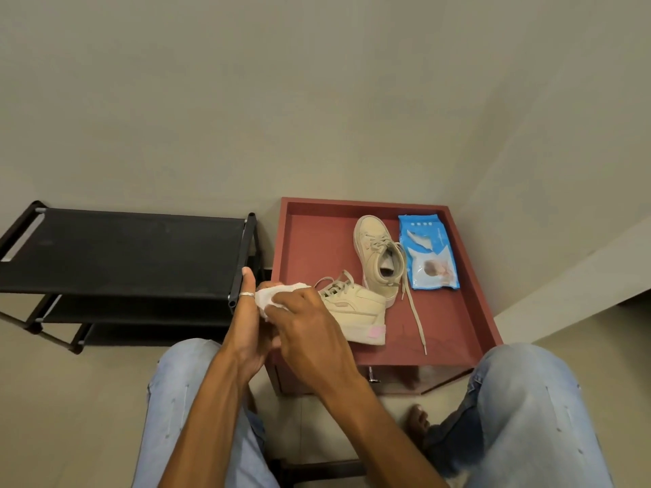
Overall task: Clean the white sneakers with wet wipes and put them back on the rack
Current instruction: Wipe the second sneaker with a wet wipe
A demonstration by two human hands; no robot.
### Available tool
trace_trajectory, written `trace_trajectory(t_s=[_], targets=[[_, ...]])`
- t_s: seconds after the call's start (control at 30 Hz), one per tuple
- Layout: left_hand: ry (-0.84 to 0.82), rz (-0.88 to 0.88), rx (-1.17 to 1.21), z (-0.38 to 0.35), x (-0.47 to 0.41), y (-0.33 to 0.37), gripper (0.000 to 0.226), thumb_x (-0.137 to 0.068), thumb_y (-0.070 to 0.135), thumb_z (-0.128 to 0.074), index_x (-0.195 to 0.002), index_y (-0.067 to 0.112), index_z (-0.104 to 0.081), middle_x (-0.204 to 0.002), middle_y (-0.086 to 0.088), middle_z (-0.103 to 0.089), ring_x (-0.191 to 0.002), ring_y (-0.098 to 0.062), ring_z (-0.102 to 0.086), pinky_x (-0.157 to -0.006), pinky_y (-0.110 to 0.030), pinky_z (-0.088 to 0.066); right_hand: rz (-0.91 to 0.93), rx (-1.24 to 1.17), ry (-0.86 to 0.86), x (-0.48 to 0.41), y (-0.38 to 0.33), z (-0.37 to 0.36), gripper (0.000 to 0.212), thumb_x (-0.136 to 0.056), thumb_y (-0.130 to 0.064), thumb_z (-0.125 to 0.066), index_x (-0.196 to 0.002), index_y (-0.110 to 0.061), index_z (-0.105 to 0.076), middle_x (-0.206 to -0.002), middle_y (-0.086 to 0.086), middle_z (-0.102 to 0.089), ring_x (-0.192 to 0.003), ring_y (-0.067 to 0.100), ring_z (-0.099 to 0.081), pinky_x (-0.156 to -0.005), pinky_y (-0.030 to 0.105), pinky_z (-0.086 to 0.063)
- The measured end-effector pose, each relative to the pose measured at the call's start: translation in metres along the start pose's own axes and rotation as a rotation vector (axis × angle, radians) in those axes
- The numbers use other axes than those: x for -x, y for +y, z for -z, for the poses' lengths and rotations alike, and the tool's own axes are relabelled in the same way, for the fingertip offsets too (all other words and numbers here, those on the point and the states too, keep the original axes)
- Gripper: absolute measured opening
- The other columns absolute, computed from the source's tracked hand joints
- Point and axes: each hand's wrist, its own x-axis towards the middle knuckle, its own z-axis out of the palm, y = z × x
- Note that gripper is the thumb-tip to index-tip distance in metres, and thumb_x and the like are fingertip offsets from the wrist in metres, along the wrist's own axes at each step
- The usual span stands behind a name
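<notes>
The worktop [310,248] is a red cabinet top with a raised rim, right of centre in the frame. Both sneakers are on it, not on the shoe rack.

- Near sneaker [355,313]: stands upright on its sole at the lower left of the worktop, heel to the right, toe hidden behind the hands.
- Far sneaker [377,253]: lies just behind the near one, toe toward the wall. A loose lace [417,318] trails from it toward the front rim.
- Pack of wipes [428,253]: blue, flat, just beside the far sneaker at the upper right of the worktop.
- Shoe rack [123,248]: black, left of the worktop.

The left hand [248,325] and right hand [310,329] meet at the left edge of the worktop. Both hold one white wet wipe [276,294] between them. The right hand's fingers curl over it; the left hand supports it from the left. The wipe appears to be at the near sneaker's toe, but contact cannot be confirmed.
</notes>
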Motion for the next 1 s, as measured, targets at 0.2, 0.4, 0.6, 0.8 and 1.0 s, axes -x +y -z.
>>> trace_trajectory(t_s=[0.2,0.4,0.6,0.8,1.0], targets=[[0.056,-0.062,-0.152,-0.002,-0.001,0.000,0.080,-0.087,0.086,-0.021,-0.076,0.016,-0.058,-0.078,-0.009,-0.069,-0.079,-0.023,-0.069,-0.062,-0.041,-0.060,-0.035,-0.117,0.233,0.050,0.033,-0.006,0.021,-0.084,0.000,-0.069,-0.103,-0.009,-0.073,-0.111,0.002,-0.066,-0.101,0.020,-0.060,-0.082,0.030,-0.054],[0.041,-0.054,-0.090,-0.003,-0.001,-0.001,0.079,-0.088,0.085,-0.027,-0.074,0.014,-0.059,-0.069,-0.009,-0.064,-0.068,-0.020,-0.067,-0.056,-0.032,-0.057,-0.026,-0.042,0.150,0.021,0.003,-0.005,0.023,-0.083,-0.002,-0.060,-0.104,-0.009,-0.068,-0.105,0.004,-0.060,-0.101,0.021,-0.053,-0.073,0.031,-0.051],[0.031,-0.059,-0.041,-0.002,0.000,-0.002,0.077,-0.088,0.085,-0.033,-0.074,0.014,-0.059,-0.070,-0.008,-0.062,-0.071,-0.021,-0.065,-0.066,-0.034,-0.057,0.021,-0.027,0.073,0.009,-0.002,-0.008,0.028,-0.082,-0.006,-0.060,-0.109,-0.011,-0.066,-0.110,0.001,-0.058,-0.105,0.018,-0.048,-0.078,0.029,-0.050],[0.073,-0.060,-0.146,-0.004,0.003,0.001,0.077,-0.088,0.085,-0.024,-0.077,0.017,-0.059,-0.098,-0.014,-0.072,-0.100,-0.032,-0.071,-0.067,-0.049,-0.062,-0.206,-0.257,0.363,0.078,0.066,-0.016,0.038,-0.080,0.015,-0.067,-0.107,-0.010,-0.075,-0.113,-0.001,-0.068,-0.106,0.015,-0.062,-0.088,0.034,-0.054],[0.096,-0.070,-0.136,-0.007,0.002,0.000,0.071,-0.091,0.081,-0.028,-0.080,0.018,-0.059,-0.090,-0.010,-0.076,-0.089,-0.025,-0.074,-0.069,-0.048,-0.063,-0.207,-0.256,0.326,0.053,0.041,-0.016,0.034,-0.087,0.007,-0.060,-0.115,-0.009,-0.071,-0.113,0.002,-0.066,-0.108,0.015,-0.059,-0.091,0.031,-0.052]])
